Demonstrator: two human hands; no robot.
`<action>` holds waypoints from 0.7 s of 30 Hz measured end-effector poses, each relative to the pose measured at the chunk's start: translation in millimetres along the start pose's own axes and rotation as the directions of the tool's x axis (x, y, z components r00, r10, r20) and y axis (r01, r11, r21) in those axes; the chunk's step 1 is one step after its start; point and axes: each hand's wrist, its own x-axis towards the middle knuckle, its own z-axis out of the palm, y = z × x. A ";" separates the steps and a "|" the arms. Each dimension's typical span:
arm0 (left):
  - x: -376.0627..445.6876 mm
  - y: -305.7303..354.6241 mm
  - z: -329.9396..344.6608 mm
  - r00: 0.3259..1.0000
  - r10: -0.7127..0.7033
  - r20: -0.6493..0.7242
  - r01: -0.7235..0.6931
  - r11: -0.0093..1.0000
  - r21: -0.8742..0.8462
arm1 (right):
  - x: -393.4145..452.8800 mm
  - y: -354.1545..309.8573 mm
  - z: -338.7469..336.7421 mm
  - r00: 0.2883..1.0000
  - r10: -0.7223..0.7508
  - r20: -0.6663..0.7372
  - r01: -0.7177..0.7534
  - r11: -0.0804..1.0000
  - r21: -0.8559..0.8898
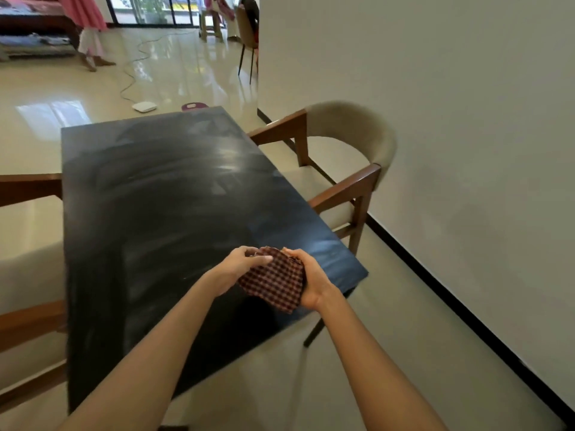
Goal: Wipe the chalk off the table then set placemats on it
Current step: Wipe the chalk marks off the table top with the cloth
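A black table (155, 213) fills the middle of the view, its top smeared with faint whitish chalk haze. Above its near right corner I hold a folded red-and-white checked cloth (277, 284) between both hands. My left hand (239, 265) pinches the cloth's upper left edge with fingers and thumb. Along the right side of the cloth, my right hand (311, 278) grips with its fingers curled over the top. No placemats are in view.
A beige chair with wooden arms (351, 157) stands at the table's right, near the wall (451, 119). Wooden chair parts (28, 321) show at the left. On the glossy floor beyond lie a white device with a cable (144, 106) and a person's legs far back.
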 end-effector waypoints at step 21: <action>236.2 184.4 192.8 0.998 0.035 -0.058 -0.040 0.996 -0.084 | 9.9 -255.1 -239.1 0.923 -0.034 -0.383 -0.012 0.993 -0.116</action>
